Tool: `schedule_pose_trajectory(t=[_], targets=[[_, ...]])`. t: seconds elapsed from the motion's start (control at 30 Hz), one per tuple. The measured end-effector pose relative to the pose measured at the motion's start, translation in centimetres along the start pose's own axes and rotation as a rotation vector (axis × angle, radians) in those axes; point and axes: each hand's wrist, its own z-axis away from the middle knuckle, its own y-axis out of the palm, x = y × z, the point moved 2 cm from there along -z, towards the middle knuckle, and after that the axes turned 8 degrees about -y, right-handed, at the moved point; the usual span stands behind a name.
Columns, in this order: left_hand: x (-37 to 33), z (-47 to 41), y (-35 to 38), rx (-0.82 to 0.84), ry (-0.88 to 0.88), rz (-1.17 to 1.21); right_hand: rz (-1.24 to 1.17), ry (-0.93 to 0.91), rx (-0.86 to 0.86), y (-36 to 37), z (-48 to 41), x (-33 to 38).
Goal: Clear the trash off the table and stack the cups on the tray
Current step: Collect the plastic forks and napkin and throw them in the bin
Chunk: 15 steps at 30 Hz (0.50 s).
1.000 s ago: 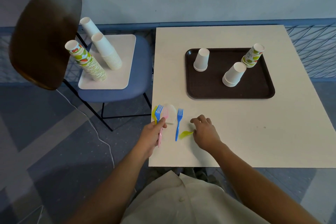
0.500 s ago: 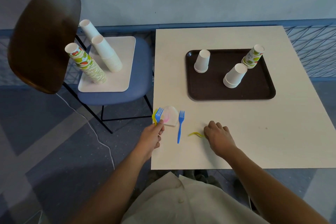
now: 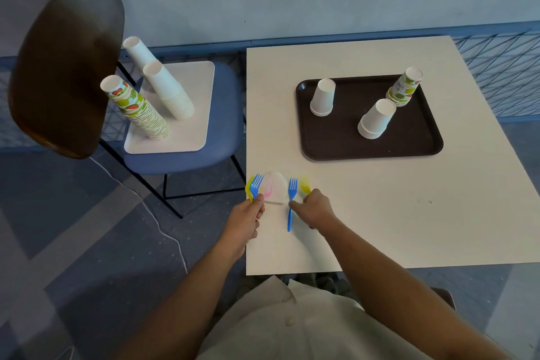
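Blue fork (image 3: 290,204): flat on the table (image 3: 380,213) near its front left corner, long axis front-to-back, prongs pointing toward the tray (image 3: 371,152).
Right hand (image 3: 315,209): closed on a yellow utensil (image 3: 305,185), fingertips touching the blue fork's handle.
Left hand (image 3: 245,221): gripping a second blue fork (image 3: 256,184) and a yellow piece (image 3: 249,188), prongs pointing away.
Pale spoon (image 3: 274,190): between the two forks.
Cups (image 3: 377,118): upside down on the tray.

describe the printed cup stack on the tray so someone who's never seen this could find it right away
Start at the dark brown tray on the white table. The printed cup stack stands upside down in its far right corner. Green fruit print marks it out; the other two stacks are plain white.
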Motion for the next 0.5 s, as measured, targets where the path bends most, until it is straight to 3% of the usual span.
schedule_pose_trajectory(t=[0.13, 0.3, 0.5], targets=[[0.2, -0.2, -0.4, -0.001, 0.026, 0.007, 0.165, -0.040, 0.006, 1.4, -0.3, 0.5], [0.4, -0.4, -1.5, 0.014, 0.052, -0.016, 0.129, 0.041, -0.010, 0.8, 0.2, -1.5], [0.6, -0.9, -2.2, 0.022, 0.042, 0.018, 0.141, -0.013, -0.178, -0.7, 0.3, -2.5]])
